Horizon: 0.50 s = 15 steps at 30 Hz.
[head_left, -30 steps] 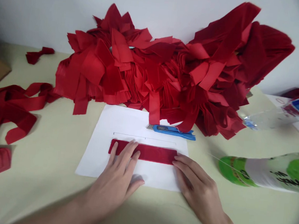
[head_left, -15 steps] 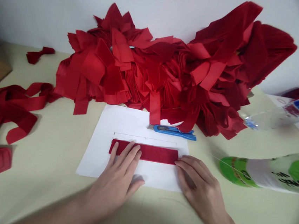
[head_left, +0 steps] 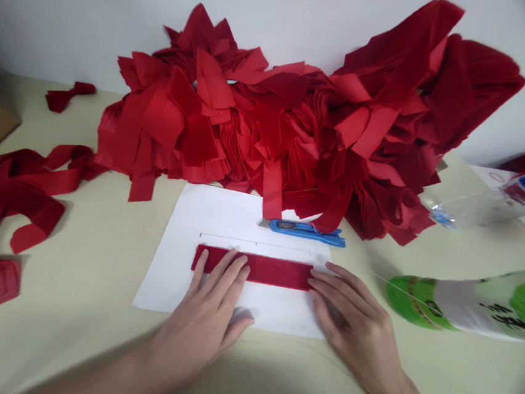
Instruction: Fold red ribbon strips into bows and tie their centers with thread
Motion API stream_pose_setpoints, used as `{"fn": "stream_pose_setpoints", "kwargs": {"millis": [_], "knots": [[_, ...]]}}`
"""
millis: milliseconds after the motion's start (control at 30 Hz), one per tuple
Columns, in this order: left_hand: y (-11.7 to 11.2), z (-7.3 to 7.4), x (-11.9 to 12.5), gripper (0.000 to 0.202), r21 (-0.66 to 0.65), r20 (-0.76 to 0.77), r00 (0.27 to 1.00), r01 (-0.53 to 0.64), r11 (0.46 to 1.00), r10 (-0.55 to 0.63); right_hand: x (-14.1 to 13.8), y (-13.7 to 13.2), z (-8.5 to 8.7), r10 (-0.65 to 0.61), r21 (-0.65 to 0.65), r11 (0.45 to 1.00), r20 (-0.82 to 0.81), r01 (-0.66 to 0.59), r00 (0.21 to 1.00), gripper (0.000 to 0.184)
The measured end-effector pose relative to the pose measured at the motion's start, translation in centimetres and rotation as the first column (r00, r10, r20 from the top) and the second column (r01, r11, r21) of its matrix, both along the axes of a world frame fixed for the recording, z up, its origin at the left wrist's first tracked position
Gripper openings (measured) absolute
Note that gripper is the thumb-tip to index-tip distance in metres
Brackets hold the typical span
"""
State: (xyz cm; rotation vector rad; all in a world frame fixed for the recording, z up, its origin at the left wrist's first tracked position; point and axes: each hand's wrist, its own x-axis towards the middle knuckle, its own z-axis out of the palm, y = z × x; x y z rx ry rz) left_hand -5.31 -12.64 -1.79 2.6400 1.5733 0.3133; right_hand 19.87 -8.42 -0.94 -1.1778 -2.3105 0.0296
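Head view: a red strip [head_left: 278, 271] lies flat on a white sheet [head_left: 175, 275], just under a ruled line [head_left: 228, 238], mid-bench. The left hand [head_left: 207, 315], grip open, presses flat on its 9 o'clock end. The right hand [head_left: 356, 330], also open, touches its 3 o'clock end. A blue knife [head_left: 303, 229] lies untouched at 12 o'clock. On the cream bench [head_left: 85, 304], a red heap [head_left: 297, 126] of cut pieces leans against the plain white wall [head_left: 76, 5].

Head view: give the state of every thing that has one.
Left hand, open, pressing the strip.
Right hand, open, fingertips at the strip's end.
Strip, flat on the paper.
Paper, flat on the table.
Knife, lying untouched at the paper's far edge.
Pile, heaped against the wall.
Green bottle, on its side.
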Motion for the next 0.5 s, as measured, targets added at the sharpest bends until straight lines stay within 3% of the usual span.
{"fn": "stream_pose_setpoints", "kwargs": {"millis": [367, 500], "knots": [[-0.1, 0.0, 0.1, 0.057, -0.008, -0.009, 1.0, -0.002, 1.0, 0.002, 0.1, 0.1, 0.0, 0.04, -0.008, 0.999, 0.017, -0.04, 0.999, 0.018], [-0.1, 0.1, 0.1, 0.055, 0.0, 0.014, 1.0, -0.012, 1.0, 0.012, -0.9, 0.3, 1.0, 0.035, 0.003, 0.999, -0.005, -0.035, 0.999, 0.023]]}}
